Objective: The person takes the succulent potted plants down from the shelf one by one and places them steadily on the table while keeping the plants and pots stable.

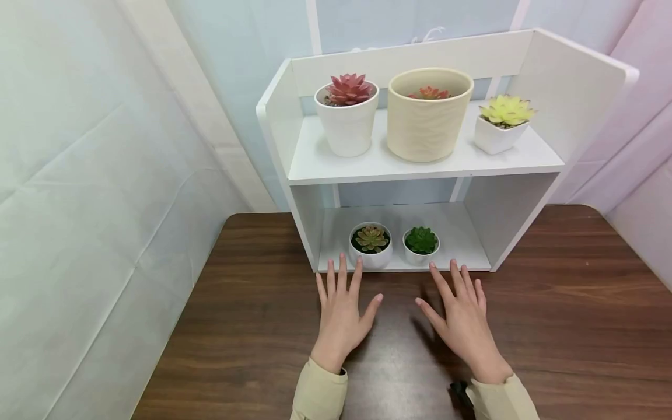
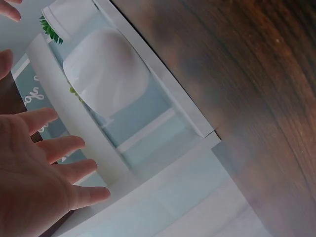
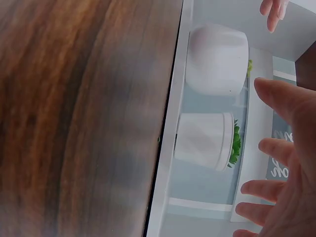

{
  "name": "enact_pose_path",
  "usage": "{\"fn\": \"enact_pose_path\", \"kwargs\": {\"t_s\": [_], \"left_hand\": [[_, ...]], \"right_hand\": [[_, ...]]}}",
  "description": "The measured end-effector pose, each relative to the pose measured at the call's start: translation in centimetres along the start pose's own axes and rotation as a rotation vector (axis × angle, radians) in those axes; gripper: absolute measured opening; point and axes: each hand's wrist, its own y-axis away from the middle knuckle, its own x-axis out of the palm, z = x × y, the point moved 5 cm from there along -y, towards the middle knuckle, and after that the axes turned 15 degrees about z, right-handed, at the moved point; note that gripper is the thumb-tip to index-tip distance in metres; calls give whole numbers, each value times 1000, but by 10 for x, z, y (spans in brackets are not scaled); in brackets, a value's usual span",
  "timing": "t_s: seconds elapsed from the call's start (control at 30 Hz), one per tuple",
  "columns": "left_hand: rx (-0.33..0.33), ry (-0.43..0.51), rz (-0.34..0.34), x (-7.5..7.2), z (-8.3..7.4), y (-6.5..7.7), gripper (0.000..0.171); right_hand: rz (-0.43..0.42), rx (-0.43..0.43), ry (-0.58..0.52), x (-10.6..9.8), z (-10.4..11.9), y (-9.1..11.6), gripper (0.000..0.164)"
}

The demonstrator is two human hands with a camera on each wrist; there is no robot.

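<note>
Finding two small pots nearest the hands, side by side near the front edge of the lower shelf (image 1: 458,242): a wider round pot (image 1: 375,261) with a bronze-green succulent (image 1: 371,238), and, to its right, a smaller round pot (image 1: 420,258) with a dark green succulent (image 1: 422,240). Judging both to be light and stiff, probably ceramic or hard plastic; could slip under dry fingertips, given the sheen in the wrist views, and might chip if knocked. Best cupped low around the curved wall with thumb and fingers opposed, sparing the thin-looking rosette leaves.

Holding nothing with the left hand (image 1: 338,318), straight-fingered and spread before the wider pot; likewise with the right hand (image 1: 464,321), splayed and bare before the smaller one. Showing gaps between fingertips and pots in both wrist views.

Moving outward, rising to the upper shelf (image 1: 464,158): carrying a tapered white pot (image 1: 349,131) with a pointed red rosette, a broad cream pot (image 1: 427,133) rippled with wavy ridges, and a square white pot (image 1: 499,138) with yellow leaves. Framing all this with flat, matte white side panels (image 1: 572,99). Standing on a dark, streaky wood-grained table (image 1: 236,303), beside creased pale cloth (image 1: 105,233).
</note>
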Motion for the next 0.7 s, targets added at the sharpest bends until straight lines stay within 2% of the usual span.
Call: {"fn": "enact_pose_path", "kwargs": {"t_s": [0.5,0.6,0.7], "left_hand": [[6,0,-18,-3,0,4,72],[15,29,-76,-9,1,4,68],[26,62,-182,-21,3,3,59]], "right_hand": [[13,2,-18,-3,5,2,72],[-2,-13,-31,-7,7,1,69],[-42,-55,-62,-13,12,0,62]]}}
